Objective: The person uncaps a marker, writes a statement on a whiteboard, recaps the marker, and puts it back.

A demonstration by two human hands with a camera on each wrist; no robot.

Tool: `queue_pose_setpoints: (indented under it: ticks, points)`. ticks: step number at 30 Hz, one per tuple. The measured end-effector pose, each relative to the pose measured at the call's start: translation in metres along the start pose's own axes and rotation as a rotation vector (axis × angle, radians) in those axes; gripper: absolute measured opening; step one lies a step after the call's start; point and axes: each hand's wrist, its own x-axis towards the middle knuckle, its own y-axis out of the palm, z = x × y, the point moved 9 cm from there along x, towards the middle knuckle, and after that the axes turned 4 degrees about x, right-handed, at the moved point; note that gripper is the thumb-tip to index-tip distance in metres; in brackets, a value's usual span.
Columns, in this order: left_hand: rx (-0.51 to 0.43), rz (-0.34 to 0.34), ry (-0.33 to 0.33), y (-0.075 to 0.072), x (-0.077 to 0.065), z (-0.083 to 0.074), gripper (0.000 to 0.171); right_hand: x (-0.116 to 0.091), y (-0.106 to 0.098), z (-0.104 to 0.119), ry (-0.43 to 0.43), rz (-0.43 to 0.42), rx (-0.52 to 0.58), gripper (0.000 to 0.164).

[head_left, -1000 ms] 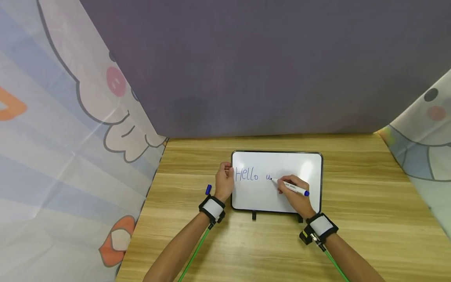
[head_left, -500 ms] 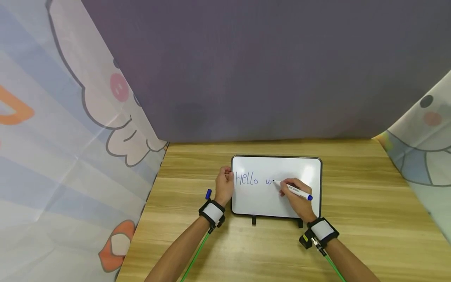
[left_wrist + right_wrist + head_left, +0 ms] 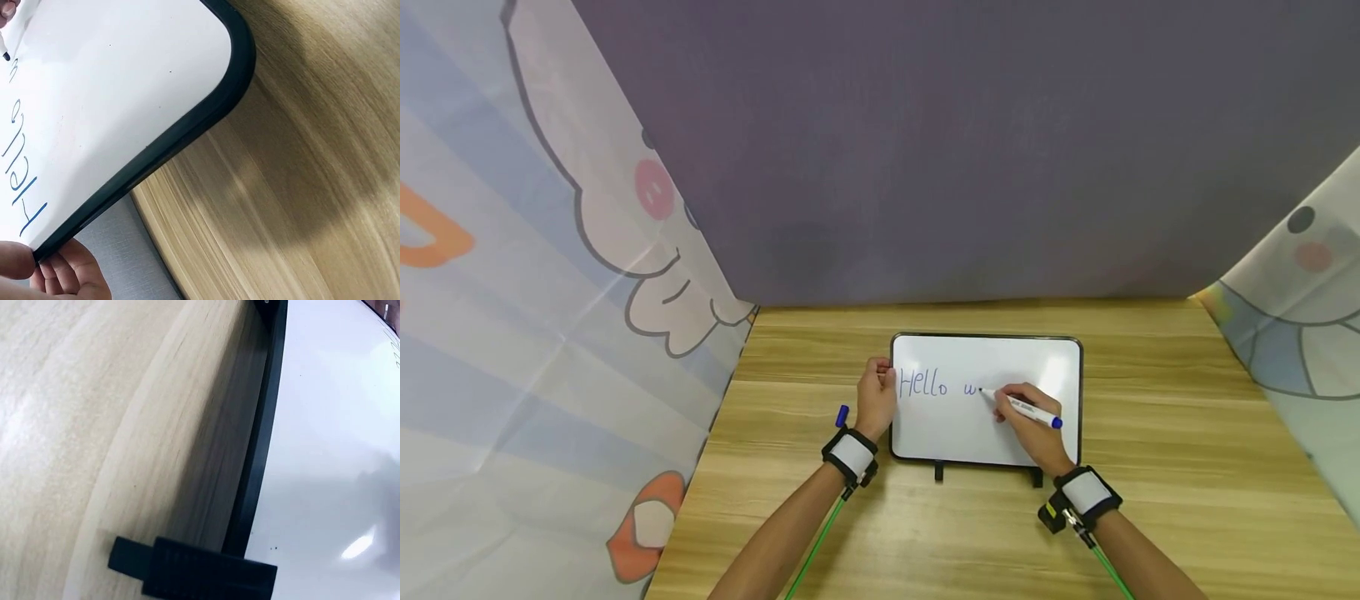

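Note:
A small whiteboard (image 3: 955, 429) with a black frame leans on black feet on the table. Blue writing on it reads "Hello" and a "w". My left hand (image 3: 876, 400) grips the board's left edge, thumb on the front and fingers behind, as the left wrist view shows with the fingers (image 3: 69, 269) at the frame. My right hand (image 3: 1036, 425) holds a white marker (image 3: 1026, 408) with a blue end, its dark tip right beside the "w". In the right wrist view only the board's lower edge and one foot (image 3: 206, 572) show, without the right hand.
A blue marker cap (image 3: 842, 416) lies on the wooden table (image 3: 797, 358) left of my left hand. A grey panel (image 3: 955, 167) rises behind the table, and a printed cloth (image 3: 550, 333) hangs at the left. Green cables (image 3: 816, 542) run from both wrist straps.
The "u" stroke has become a "w" under the marker, whose tip has moved slightly right. The left hand keeps its grip on the board. The head view has shifted a little.

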Motion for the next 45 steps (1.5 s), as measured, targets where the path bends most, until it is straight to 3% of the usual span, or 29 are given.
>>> queue_pose_setpoints:
  ticks: [18,28,45]
  points:
    - [-0.002,-0.007,0.008,0.0012,0.0012,-0.0019,0.016,-0.0006,0.0016,-0.0071,0.012,0.017,-0.017,0.007]
    - [0.001,-0.018,0.003,0.0015,0.0017,-0.0013,0.016,-0.001,-0.0055,-0.0081,0.034,-0.015,-0.009,0.009]
    - [-0.006,-0.018,0.007,0.0014,0.0005,-0.0012,0.016,0.0009,-0.0031,-0.0011,-0.004,-0.001,-0.037,0.008]
